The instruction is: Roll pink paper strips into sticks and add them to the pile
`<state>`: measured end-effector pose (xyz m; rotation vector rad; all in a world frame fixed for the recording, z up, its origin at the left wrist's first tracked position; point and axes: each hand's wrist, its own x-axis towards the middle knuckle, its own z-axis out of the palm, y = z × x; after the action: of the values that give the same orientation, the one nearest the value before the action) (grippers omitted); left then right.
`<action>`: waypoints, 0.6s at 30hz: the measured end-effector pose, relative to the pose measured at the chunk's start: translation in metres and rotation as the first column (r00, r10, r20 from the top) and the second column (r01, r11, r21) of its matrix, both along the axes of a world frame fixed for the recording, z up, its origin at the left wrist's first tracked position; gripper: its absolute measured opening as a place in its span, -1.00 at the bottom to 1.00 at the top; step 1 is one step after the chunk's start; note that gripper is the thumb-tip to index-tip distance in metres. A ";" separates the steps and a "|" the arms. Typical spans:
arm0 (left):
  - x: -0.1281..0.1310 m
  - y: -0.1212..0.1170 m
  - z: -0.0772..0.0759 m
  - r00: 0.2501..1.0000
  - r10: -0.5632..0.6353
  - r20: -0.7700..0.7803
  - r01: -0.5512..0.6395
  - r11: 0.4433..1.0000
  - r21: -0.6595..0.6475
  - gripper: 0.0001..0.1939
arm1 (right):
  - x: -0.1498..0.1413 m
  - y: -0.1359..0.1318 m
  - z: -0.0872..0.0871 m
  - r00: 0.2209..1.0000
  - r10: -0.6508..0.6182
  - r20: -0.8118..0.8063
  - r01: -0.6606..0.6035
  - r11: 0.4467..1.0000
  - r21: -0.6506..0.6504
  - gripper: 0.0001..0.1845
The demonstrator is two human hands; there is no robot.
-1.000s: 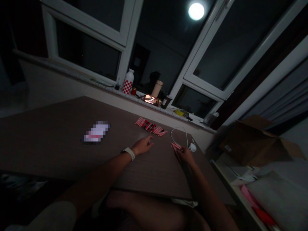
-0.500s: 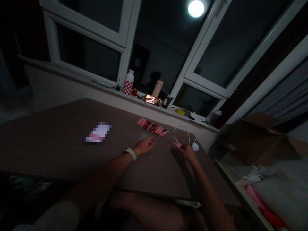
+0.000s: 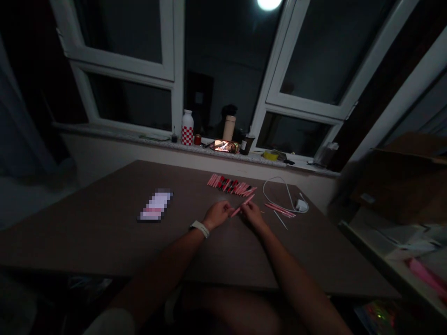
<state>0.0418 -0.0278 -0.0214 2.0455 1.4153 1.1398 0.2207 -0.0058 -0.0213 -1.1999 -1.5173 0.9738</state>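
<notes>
Moved: the left hand and right hand have drawn together over the table, and the head view has swung nearer level.

Room: a white-framed window stands far off, dark outside; a brown cardboard box sits to the right.

Sill: a white bottle with red checks and a beige flask stand beside a lit phone.

Table: a brown wood-grain table fills the middle, with a blurred dark rectangular object toward the left.

Far edge: a tight row of pink, red and black sticks lies just beyond the hands. To its right, a white cable loops to a white charger, with loose pink sticks just beside it.

Fingers: the right hand pinches a slim pink stick, which slants up and away from it. The left hand's curled fingers are at the stick's near end; whether they grip it, I cannot tell.

Risk: a light pinch could let the slim pink stick drop or roll. A careless reach could nudge the tight row or snag the white cable, and the dim light could hide small loose pieces.
</notes>
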 end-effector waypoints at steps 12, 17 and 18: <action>0.000 -0.003 0.016 0.999 -0.034 0.043 0.035 0.999 -0.022 -0.57 | 0.009 -0.001 0.001 0.996 0.057 -0.066 -0.058 0.998 -0.014 -0.80; 0.000 0.000 0.018 0.992 -0.057 0.112 0.062 0.997 -0.048 -0.54 | 0.009 0.000 0.000 0.997 0.042 -0.066 -0.042 0.999 -0.007 -0.81; 0.000 0.002 0.018 0.987 -0.058 0.148 0.068 0.995 -0.067 -0.54 | 0.009 0.001 0.001 0.996 0.043 -0.078 -0.044 0.999 -0.011 -0.81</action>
<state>0.0418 -0.0260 -0.0039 1.9019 1.2929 1.1692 0.2295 -0.0052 -0.0206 -1.1293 -1.4830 1.0485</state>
